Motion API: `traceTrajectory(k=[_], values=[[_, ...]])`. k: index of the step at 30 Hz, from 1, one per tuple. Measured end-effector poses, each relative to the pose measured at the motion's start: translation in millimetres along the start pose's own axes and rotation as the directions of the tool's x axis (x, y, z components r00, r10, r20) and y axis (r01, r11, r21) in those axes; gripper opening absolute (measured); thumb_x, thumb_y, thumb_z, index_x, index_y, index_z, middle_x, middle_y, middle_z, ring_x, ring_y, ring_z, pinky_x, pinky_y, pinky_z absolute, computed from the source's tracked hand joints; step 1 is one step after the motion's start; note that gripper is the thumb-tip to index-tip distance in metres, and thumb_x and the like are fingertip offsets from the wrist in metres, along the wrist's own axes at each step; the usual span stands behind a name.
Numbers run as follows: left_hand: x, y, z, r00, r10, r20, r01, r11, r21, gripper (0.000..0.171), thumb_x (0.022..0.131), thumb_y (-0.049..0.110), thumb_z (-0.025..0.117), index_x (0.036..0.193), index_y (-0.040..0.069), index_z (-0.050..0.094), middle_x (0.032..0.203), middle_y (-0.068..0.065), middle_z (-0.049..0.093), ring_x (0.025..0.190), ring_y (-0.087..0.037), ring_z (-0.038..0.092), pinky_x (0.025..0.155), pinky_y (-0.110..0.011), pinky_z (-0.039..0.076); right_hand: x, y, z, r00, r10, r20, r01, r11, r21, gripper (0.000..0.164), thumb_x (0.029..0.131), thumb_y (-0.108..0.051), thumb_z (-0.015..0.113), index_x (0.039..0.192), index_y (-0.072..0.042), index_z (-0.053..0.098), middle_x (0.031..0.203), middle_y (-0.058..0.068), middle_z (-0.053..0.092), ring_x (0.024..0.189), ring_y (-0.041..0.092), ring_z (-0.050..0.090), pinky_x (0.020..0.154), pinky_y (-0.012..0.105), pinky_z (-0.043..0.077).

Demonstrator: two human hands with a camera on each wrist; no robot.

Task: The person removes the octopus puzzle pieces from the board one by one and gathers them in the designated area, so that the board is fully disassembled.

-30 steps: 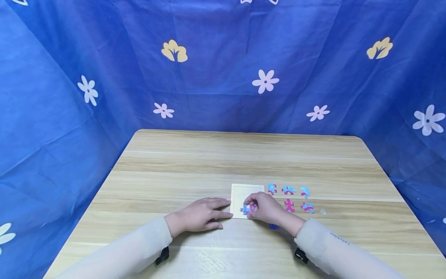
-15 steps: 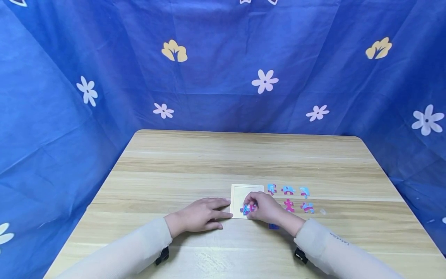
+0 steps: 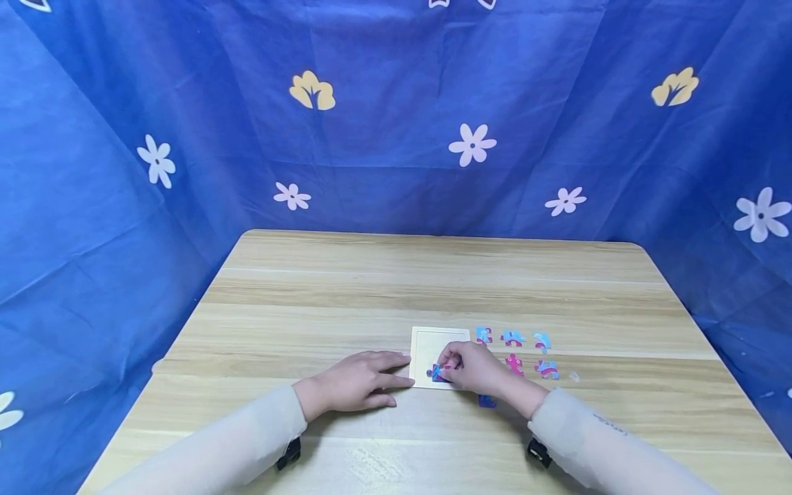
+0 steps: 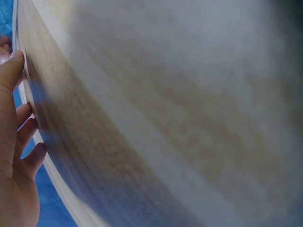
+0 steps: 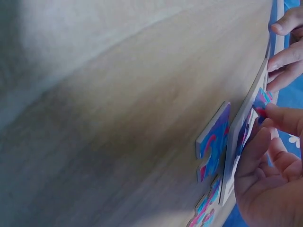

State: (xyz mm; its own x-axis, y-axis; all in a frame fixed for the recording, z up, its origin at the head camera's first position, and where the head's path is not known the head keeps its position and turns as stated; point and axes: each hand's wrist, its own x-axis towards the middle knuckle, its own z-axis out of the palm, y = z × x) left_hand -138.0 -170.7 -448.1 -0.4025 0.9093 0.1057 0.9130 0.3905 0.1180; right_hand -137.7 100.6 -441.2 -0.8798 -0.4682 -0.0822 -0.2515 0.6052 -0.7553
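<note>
In the head view a pale square puzzle tray [image 3: 423,352] lies on the table. My right hand [image 3: 473,366] is over its right part and pinches a blue, purple and pink jigsaw piece [image 3: 437,372] between thumb and fingers. The right wrist view shows that pinched jigsaw piece [image 5: 260,100] tilted above the tray, with another purple piece [image 5: 243,131] low inside the rim, partly covered by the hand. My left hand [image 3: 355,380] lies at the tray's left edge, fingers stretched out and fingertips touching the frame.
Right of the tray lie several loose jigsaw pieces, among them a pink one [image 3: 513,364] and a blue-pink one [image 3: 547,369]. A dark blue piece [image 3: 487,401] sits below my right wrist. A small clear scrap [image 3: 574,377] is farther right. Blue curtain [image 3: 396,137] surrounds the table [image 3: 297,302].
My right hand has shifted slightly to the right, and the pinched piece has turned, now showing more purple. My left hand stays put at the tray's edge.
</note>
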Motion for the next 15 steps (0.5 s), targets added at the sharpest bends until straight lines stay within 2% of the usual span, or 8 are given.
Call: traceTrajectory(k=[10, 15], values=[[0.3, -1.2, 1.7, 1.0, 0.009, -0.013, -0.009, 1.0, -0.001, 0.043, 0.093, 0.042, 0.057, 0.132, 0.022, 0.059, 0.141, -0.012, 0.047, 0.128, -0.028, 0.044, 0.105, -0.042, 0.037, 0, 6, -8, 0.998, 0.03, 0.055, -0.035, 0.995, 0.091, 0.007, 0.084, -0.008, 0.071, 0.09, -0.01, 0.066, 0.071, -0.004, 0.057, 0.058, 0.01, 0.053, 0.051, 0.022, 0.047], [0.2, -1.1, 0.9, 1.0, -0.001, 0.002, 0.001, 1.0, -0.003, 0.043, 0.094, 0.042, 0.057, 0.132, 0.022, 0.059, 0.142, -0.011, 0.046, 0.129, -0.027, 0.043, 0.107, -0.04, 0.035, -1, 8, -17, 0.996, 0.005, 0.085, -0.018, 0.989, 0.148, 0.009, 0.087, -0.013, 0.069, 0.095, -0.009, 0.066, 0.073, -0.003, 0.058, 0.057, 0.01, 0.053, 0.048, 0.021, 0.045]])
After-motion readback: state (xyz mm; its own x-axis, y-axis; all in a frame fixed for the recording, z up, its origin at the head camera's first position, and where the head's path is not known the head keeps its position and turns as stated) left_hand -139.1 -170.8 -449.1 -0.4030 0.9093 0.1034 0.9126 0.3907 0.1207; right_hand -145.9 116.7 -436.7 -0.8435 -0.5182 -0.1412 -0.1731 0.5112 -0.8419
